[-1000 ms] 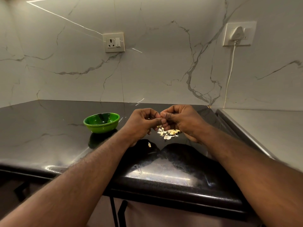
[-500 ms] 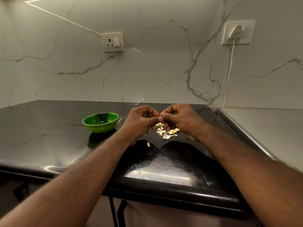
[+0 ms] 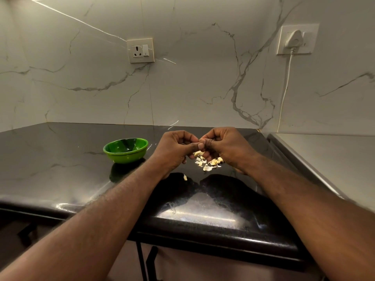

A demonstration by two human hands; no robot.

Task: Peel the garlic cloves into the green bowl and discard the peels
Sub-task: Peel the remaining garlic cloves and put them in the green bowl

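Where the curled left hand (image 3: 174,150) and right hand (image 3: 226,147) are pressed fingertip to fingertip mid-frame, anything pinched is hidden; garlic bits (image 3: 209,162) are scattered below.

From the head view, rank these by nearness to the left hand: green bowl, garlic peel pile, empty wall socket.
1. Garlic peel pile, just right of the left hand.
2. Green bowl, to its left.
3. Empty wall socket, on the back wall.

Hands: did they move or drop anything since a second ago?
Nothing visibly changed. The left hand and right hand still pinch together, whatever they hold hidden, above the peel pile. The green bowl and the stray bit stayed put.
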